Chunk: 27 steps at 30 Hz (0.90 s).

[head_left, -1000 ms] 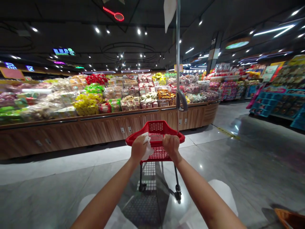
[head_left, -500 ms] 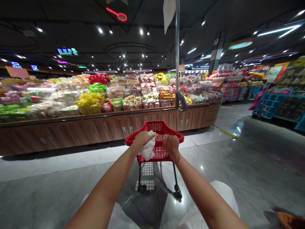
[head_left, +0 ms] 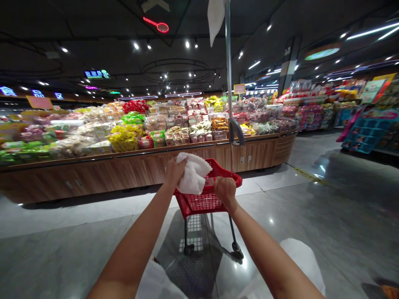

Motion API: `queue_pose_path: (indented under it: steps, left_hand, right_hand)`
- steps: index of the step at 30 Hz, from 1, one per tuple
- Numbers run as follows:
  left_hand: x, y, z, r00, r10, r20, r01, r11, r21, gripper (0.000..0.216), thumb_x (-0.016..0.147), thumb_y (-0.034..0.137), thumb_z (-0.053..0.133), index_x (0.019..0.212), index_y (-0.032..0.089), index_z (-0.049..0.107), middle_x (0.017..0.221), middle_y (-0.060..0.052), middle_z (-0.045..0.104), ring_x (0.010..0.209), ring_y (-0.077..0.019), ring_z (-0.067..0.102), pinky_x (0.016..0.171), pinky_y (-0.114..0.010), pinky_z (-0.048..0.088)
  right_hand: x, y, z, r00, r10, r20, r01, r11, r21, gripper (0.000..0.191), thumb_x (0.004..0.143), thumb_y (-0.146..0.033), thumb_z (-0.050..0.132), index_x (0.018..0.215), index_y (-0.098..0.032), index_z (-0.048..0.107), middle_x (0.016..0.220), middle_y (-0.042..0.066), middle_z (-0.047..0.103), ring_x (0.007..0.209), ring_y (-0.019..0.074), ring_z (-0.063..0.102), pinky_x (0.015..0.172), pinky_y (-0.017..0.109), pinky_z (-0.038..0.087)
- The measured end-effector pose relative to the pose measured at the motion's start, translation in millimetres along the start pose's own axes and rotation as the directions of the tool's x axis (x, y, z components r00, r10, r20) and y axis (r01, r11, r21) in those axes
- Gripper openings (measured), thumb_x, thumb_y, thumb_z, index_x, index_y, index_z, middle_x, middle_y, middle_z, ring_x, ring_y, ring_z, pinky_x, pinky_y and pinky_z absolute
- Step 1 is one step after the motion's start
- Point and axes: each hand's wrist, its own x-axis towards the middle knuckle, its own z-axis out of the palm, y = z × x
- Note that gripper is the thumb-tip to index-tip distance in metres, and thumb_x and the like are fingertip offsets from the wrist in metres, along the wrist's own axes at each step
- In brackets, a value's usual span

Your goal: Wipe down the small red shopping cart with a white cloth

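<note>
In the shop aisle: a small red cart (head_left: 207, 195) stands at about 12 o'clock from the person, on a glossy grey floor (head_left: 311, 216).
Left hand: the left hand (head_left: 174, 171) is raised above the cart's near-left rim, fingers closed around a bunched white cloth (head_left: 193, 177).
Cloth: crumpled, held in the air; its loose folds hang to the right of the hand and in front of the cart's basket, whether they touch the rim I cannot tell.
Right hand: the right hand (head_left: 225, 192) is curled shut over the cart's near rim at its right side, knuckles up.
Hands to each other: near, not touching; the cloth lies between them.
Cart: red mesh basket on thin dark legs with small wheels; a grey pole (head_left: 228, 83) rises from its far right corner, with a grey hook at mid height and a pale flag at the top.
At 10 to 1 o'clock: a long wooden display counter (head_left: 124, 168) beyond the cart, piled with bagged goods (head_left: 124, 135) in yellow, green, red and clear wrap.
At 2 o'clock: further shelves (head_left: 311, 108) of coloured packs, well apart from the cart.
At 3 o'clock: blue crates (head_left: 364, 133) by the aisle's edge.
Overhead: dark ceiling with spot lights and a red neon spoon-shaped sign (head_left: 157, 25).
</note>
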Motion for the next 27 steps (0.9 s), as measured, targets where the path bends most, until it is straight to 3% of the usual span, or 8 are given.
queue_pose_path:
  steps: [3,6,9,13,19,22,25,27]
  left_hand:
    - [-1.5,5.4,12.7,0.982,0.114,0.149,-0.136,0.980,0.143,0.027,0.084,0.031,0.054,0.102,0.018,0.068,0.101,-0.007,0.071,0.092,-0.0202,0.063,0.082,-0.029,0.047]
    - [-29.3,-1.7,44.1,0.893,0.281,0.352,-0.379,0.891,0.250,0.026,0.086,0.035,0.052,0.103,0.024,0.068,0.105,-0.004,0.069,0.100,-0.0193,0.060,0.089,-0.030,0.044]
    - [-52.4,-8.8,66.9,0.861,0.344,0.375,-0.480,0.793,0.376,0.034,0.085,0.040,0.053,0.115,0.026,0.062,0.115,-0.006,0.065,0.108,-0.0221,0.056,0.092,-0.033,0.042]
    - [-46.8,-16.0,59.1,0.840,0.312,0.444,-0.502,0.760,0.414,0.031,0.089,0.043,0.046,0.110,0.027,0.063,0.109,-0.005,0.066,0.102,-0.0206,0.059,0.086,-0.030,0.044]
    - [-34.2,-42.8,17.4,0.929,0.019,0.369,-0.244,0.783,0.572,0.035,0.092,0.042,0.039,0.101,0.024,0.068,0.090,-0.006,0.071,0.088,-0.0211,0.063,0.077,-0.031,0.046]
    - [-51.6,-41.3,22.4,0.940,0.132,0.314,-0.286,0.807,0.517,0.030,0.089,0.030,0.046,0.109,0.025,0.066,0.101,-0.006,0.069,0.096,-0.0211,0.061,0.085,-0.033,0.045]
    - [-66.1,-22.3,47.2,0.905,0.307,0.296,-0.410,0.816,0.408,0.036,0.083,0.027,0.052,0.119,0.028,0.061,0.122,-0.005,0.061,0.109,-0.0234,0.054,0.093,-0.037,0.042]
    - [-64.6,-7.8,63.8,0.898,0.299,0.323,-0.416,0.817,0.399,0.034,0.083,0.029,0.052,0.116,0.028,0.062,0.120,-0.006,0.061,0.108,-0.0255,0.054,0.090,-0.039,0.042]
  right_hand:
    - [0.0,-3.3,0.9,0.999,-0.007,-0.031,0.007,1.000,0.024,0.028,0.091,-0.025,0.042,0.068,-0.018,0.056,0.060,0.005,0.057,0.060,0.0177,0.046,0.070,0.034,0.028]
    - [-0.9,-4.9,3.6,0.999,-0.013,-0.050,0.016,0.998,0.060,0.028,0.092,-0.025,0.041,0.069,-0.017,0.056,0.063,0.005,0.059,0.062,0.0174,0.047,0.071,0.034,0.029]
    - [-0.5,-4.8,5.7,0.998,-0.029,-0.047,0.033,0.995,0.093,0.028,0.092,-0.024,0.041,0.070,-0.017,0.057,0.063,0.004,0.059,0.062,0.0169,0.048,0.070,0.033,0.029]
    - [1.5,-4.4,5.3,0.999,-0.022,-0.041,0.026,0.994,0.104,0.031,0.092,-0.025,0.041,0.066,-0.018,0.057,0.060,0.004,0.059,0.060,0.0164,0.049,0.069,0.033,0.028]
    - [0.6,-5.1,3.6,1.000,-0.005,-0.019,0.007,0.995,0.099,0.030,0.091,-0.023,0.040,0.069,-0.017,0.058,0.062,0.004,0.060,0.062,0.0160,0.050,0.069,0.033,0.027]
    - [0.5,-7.4,3.0,1.000,0.014,0.004,-0.015,0.994,0.111,0.029,0.091,-0.022,0.040,0.070,-0.017,0.059,0.064,0.004,0.061,0.063,0.0164,0.051,0.069,0.033,0.027]
    - [2.8,-9.6,1.0,0.999,0.012,0.034,-0.017,0.991,0.130,0.031,0.091,-0.024,0.040,0.067,-0.017,0.058,0.063,0.004,0.062,0.062,0.0164,0.052,0.068,0.033,0.026]
    - [5.1,-9.5,-1.0,0.998,-0.006,0.060,-0.002,0.990,0.140,0.032,0.091,-0.023,0.040,0.065,-0.017,0.058,0.062,0.004,0.062,0.061,0.0157,0.052,0.067,0.032,0.026]
